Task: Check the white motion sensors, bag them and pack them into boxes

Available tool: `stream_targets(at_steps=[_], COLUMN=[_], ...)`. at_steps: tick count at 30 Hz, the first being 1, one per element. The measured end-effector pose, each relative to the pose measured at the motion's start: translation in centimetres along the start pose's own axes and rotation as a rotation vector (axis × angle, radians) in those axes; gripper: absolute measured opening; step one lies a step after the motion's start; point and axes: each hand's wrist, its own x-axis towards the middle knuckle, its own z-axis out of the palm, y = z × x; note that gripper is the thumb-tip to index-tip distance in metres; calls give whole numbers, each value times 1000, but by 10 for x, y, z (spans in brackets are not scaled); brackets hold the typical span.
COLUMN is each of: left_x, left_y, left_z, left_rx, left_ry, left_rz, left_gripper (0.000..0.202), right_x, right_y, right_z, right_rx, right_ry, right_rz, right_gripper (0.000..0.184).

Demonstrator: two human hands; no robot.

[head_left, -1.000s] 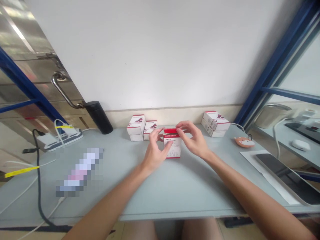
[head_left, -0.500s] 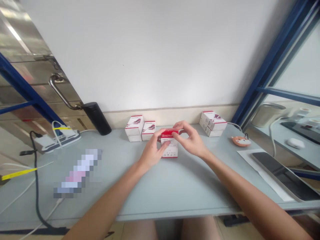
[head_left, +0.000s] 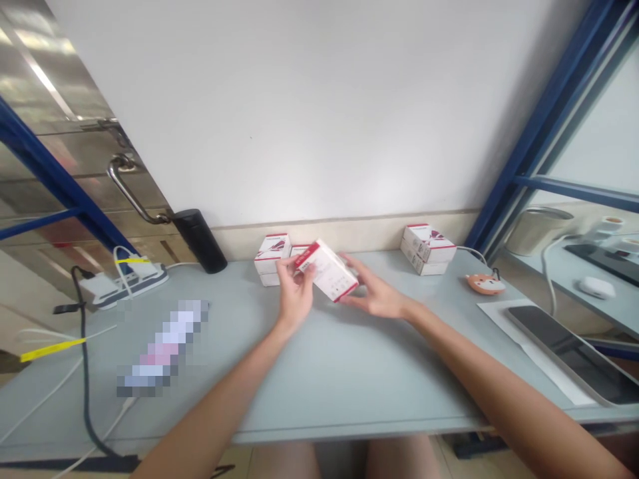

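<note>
At the left, a stack of white cardboard boxes with red trim (head_left: 271,261) is set against the wall, its contents hidden. A white rectangular cardboard box with a red end (head_left: 327,271) has been raised and tilted above the pale blue-grey tabletop (head_left: 319,379), and is gripped at one end by the closed left hand (head_left: 294,293). The half-open right hand (head_left: 374,297) is held at the box's other end. Further right, a second stack of white cardboard boxes (head_left: 428,248) is seen, closed.

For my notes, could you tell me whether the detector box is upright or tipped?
Tipped: the detector box slants in the left hand, red edge diagonal.
</note>
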Motion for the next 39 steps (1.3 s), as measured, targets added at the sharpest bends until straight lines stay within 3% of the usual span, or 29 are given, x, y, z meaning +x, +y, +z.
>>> stream_targets(at_steps=[2, 4, 6, 11, 16, 21, 24, 27, 30, 33, 39], left_x=[6, 9, 9, 7, 13, 17, 18, 20, 24, 27, 26], left_y=[0, 2, 4, 7, 2, -1, 1, -2, -12, -25, -40], left_z=[-4, -6, -7, -12, -26, -31, -32, -35, -40, -46, -54], left_rx=[0, -2, -5, 99, 420, 525, 574, 656, 595, 442, 302], left_ry=[57, 67, 52, -13, -15, 13, 121, 282, 383, 363, 292], left_rz=[-23, -51, -69, -108, -62, 64, 83, 3, -197, -319, -315], left_gripper=[40, 43, 43, 36, 39, 37, 37, 40, 51, 58, 57], right_x=[1, 2, 3, 6, 11, 13, 13, 15, 26, 47, 100], right_y=[5, 7, 7, 4, -1, 6, 14, 19, 23, 23, 14], right_z=[3, 4, 5, 10, 15, 39, 59, 67, 65, 66, 91], right_rx=[39, 41, 48, 268, 407, 97, -91, -197, -235, -281, -394], right_ry=[-55, -20, 30, -3, 265, 502, 486, 419, 431, 448, 403], right_rz=[41, 52, 51, 58, 92, 43, -2, -14, -28, -73, -133], right_gripper=[82, 69, 65, 52, 46, 26, 23, 24, 26, 30, 32])
